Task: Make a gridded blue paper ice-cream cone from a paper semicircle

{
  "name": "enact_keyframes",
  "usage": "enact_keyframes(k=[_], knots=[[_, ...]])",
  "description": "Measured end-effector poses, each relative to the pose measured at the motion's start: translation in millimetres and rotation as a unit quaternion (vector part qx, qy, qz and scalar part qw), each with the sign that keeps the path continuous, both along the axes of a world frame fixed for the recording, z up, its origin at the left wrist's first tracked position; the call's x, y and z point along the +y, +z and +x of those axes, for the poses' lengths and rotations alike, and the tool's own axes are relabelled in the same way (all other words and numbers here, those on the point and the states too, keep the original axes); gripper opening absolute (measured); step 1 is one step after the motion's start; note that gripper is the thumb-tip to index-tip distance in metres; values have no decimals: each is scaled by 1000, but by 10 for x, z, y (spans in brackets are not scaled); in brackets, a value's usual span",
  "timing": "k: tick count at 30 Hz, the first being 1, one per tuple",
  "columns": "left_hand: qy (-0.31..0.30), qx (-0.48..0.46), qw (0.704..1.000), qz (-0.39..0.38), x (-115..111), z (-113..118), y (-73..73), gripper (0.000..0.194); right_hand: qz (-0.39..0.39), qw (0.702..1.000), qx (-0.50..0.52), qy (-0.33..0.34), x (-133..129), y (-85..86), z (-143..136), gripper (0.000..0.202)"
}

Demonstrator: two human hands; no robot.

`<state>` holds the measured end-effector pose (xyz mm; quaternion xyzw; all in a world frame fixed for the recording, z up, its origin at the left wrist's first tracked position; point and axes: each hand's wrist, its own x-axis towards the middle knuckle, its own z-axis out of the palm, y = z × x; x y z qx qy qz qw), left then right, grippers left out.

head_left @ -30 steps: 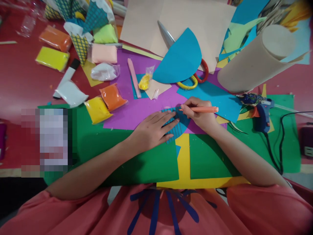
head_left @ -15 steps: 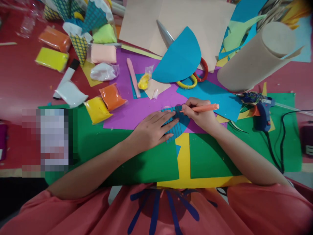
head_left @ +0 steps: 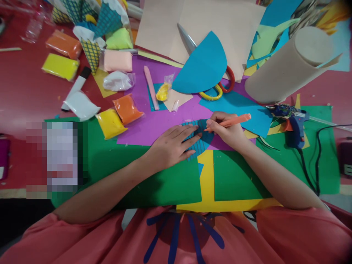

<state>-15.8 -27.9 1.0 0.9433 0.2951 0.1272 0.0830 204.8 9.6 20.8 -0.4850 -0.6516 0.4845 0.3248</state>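
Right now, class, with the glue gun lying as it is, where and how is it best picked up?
Grip the glue gun by its blue handle, probably coming from the near right: the handle points toward the person, while the grimy nozzle points left and may be hot.

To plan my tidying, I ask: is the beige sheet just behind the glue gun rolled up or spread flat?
Rolled up: the beige sheet forms a tube, with its round end showing and a loose edge sticking out.

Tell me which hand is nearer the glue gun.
Right: the right hand, holding an orange pen, is to the left of the glue gun; the left hand is farther left, resting on the lined blue paper.
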Motion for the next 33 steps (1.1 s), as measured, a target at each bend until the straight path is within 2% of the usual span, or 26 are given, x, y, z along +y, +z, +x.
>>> enact_keyframes(k=[5,10,16,28,33], knots=[[21,-6,1000,12,19,1,9,43,-2,999,43,-8,-37,19,25,30],[37,-4,999,-6,31,-5,6,44,0,998,48,-34,-52,0,42,16],[38,-18,999,-31,24,-14,-4,45,2,998,-3,-63,-45,-2,33,29],[28,-13,1000,-5,34,-7,2,45,55,996,-54,-36,-40,-13,17,26],[34,-6,999,-14,35,-11,1,45,49,997,-58,-8,-24,-12,24,30]])
